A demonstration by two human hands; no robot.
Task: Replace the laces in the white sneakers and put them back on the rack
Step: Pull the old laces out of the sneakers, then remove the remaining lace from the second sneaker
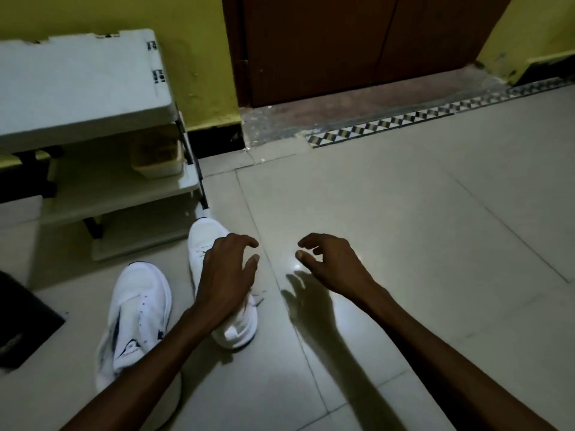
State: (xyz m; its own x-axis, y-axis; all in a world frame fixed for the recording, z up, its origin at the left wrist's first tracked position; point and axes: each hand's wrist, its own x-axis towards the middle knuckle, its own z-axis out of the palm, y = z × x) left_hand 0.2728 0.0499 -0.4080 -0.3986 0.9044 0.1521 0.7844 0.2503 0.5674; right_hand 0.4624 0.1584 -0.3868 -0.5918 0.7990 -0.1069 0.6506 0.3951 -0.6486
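Observation:
Two white sneakers lie on the tiled floor in front of the rack. The left sneaker [137,312] has no lace in its eyelets and lies partly under my left forearm. The right sneaker [203,241] points toward the rack, with a bit of lace showing by its tongue. My left hand [227,272] hovers over this sneaker, fingers loosely curled and holding nothing. My right hand [329,262] hangs above bare floor to the right, fingers loosely curled too, nothing in it. The white shoe rack [84,88] stands at the left against the yellow wall.
A small beige box [157,158] sits on the rack's middle shelf. A dark mat or bag [21,325] lies at the left edge. A brown door [357,48] and its raised threshold are straight ahead. Pale floor tiles spread to the right.

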